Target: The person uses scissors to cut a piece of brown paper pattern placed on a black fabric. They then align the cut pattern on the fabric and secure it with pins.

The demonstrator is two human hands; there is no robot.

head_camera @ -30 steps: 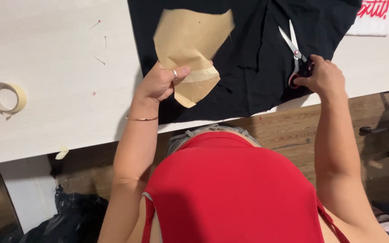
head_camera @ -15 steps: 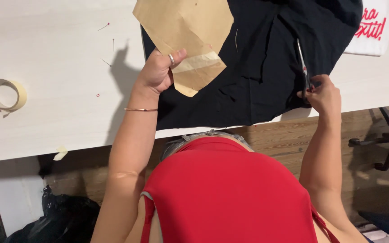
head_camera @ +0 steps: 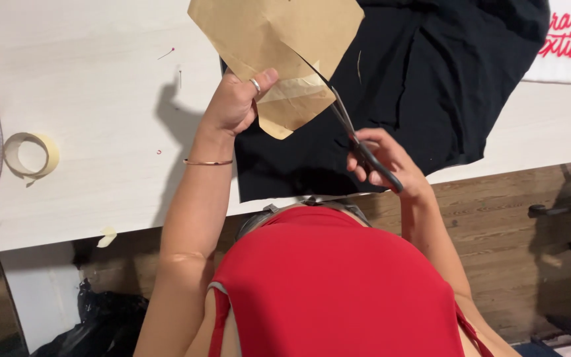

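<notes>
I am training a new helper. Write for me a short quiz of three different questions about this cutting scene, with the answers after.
1. True or false: the left hand holds the brown paper pattern.
2. Which tool is in the right hand? A) scissors B) knife C) pen
3. Fill in: under the pattern, on the white table, lies a ____ fabric.

Key
1. True; its fingers pinch the lower part of the paper.
2. A, the scissors, with their tip at the paper's edge.
3. Black; the black fabric lies spread on the table, and a tape roll lies far left.
</notes>
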